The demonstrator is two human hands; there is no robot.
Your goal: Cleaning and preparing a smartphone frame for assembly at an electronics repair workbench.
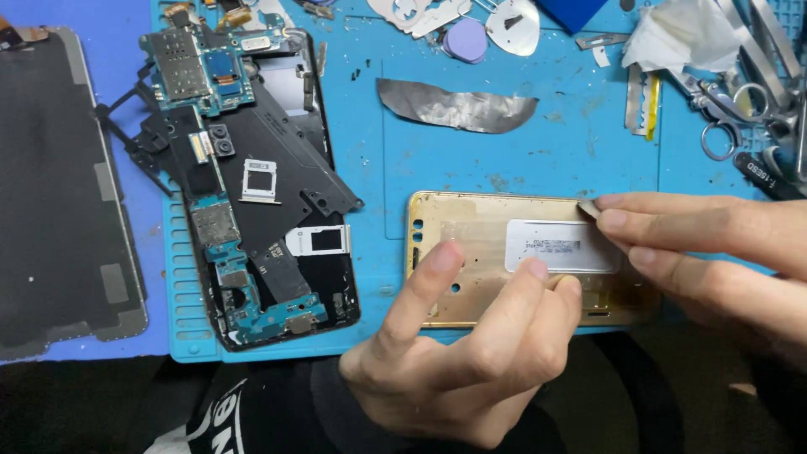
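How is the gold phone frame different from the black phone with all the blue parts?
The gold phone frame looks nearly bare, bearing a white sticker; the black phone is heaped with blue circuit boards. Both hands, left and right, touch the gold frame; the black phone lies untouched. Both rest on the blue mat.

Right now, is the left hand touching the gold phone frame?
Touching. The head view shows the left hand with its thumb and fingertips pressed on the gold phone frame, beside the white sticker.
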